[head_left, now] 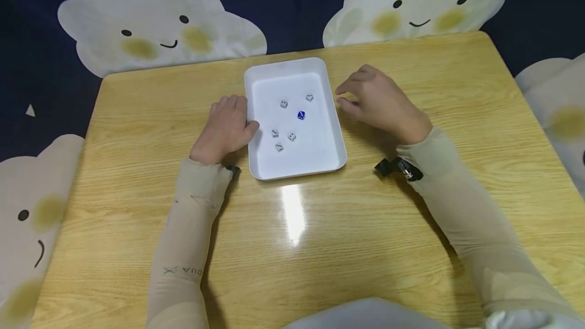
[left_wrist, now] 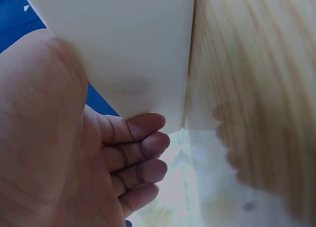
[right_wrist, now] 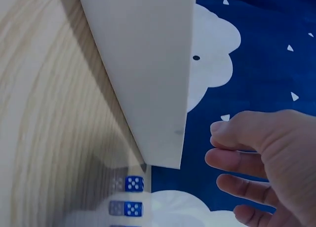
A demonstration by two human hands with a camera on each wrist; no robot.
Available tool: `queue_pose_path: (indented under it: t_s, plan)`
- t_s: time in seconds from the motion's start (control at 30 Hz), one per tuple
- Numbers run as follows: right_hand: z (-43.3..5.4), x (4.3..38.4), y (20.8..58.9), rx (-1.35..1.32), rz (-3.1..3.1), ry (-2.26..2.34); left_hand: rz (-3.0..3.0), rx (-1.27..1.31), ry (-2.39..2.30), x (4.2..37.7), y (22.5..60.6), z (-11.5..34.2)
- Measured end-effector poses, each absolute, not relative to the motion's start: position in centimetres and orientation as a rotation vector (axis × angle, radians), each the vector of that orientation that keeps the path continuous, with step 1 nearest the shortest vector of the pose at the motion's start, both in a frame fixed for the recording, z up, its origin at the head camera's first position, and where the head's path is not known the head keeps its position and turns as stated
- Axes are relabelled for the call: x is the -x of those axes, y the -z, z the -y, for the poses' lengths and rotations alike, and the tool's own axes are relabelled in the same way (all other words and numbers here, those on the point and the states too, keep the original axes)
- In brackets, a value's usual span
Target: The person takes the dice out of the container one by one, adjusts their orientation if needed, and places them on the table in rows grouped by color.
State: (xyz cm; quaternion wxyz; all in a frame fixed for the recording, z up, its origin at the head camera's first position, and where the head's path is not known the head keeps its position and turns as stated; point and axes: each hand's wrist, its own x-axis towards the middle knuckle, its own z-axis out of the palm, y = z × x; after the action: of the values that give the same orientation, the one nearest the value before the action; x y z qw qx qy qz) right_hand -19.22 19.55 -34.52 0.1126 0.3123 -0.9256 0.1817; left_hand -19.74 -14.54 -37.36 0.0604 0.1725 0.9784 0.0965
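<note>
A white rectangular tray (head_left: 297,164) lies on the table, holding several white dice (head_left: 291,136) and one blue die (head_left: 301,115). My left hand (head_left: 226,128) grips the tray's left wall, the thumb hooked over its rim and the fingers against the outer side. To the right of the tray, my right hand (head_left: 379,98) hovers beside its wall with fingers loosely bent and nothing between them. In the right wrist view, blue dice (right_wrist: 134,208) stand in a row on the table past the tray's corner. The right hand mostly covers them in the head view.
The wooden table (head_left: 283,268) reflects light in front of the tray. A dark blue cloth with smiling clouds (head_left: 169,24) hangs along the far edge and sides. Each sleeve carries a small black wrist device (head_left: 397,168).
</note>
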Motion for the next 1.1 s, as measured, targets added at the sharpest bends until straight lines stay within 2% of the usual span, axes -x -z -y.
queue_pose_path:
  t_s: [0.57,1.1]
  plan:
    - [-15.3,19.9,35.1,-1.180,2.711,-0.435,-2.963,-0.527,-0.303,19.8,37.2,14.4]
    - [-13.3,21.2,36.4,-1.228,2.815,-0.425,-2.955,-0.513,-0.314,19.9,37.3,14.5]
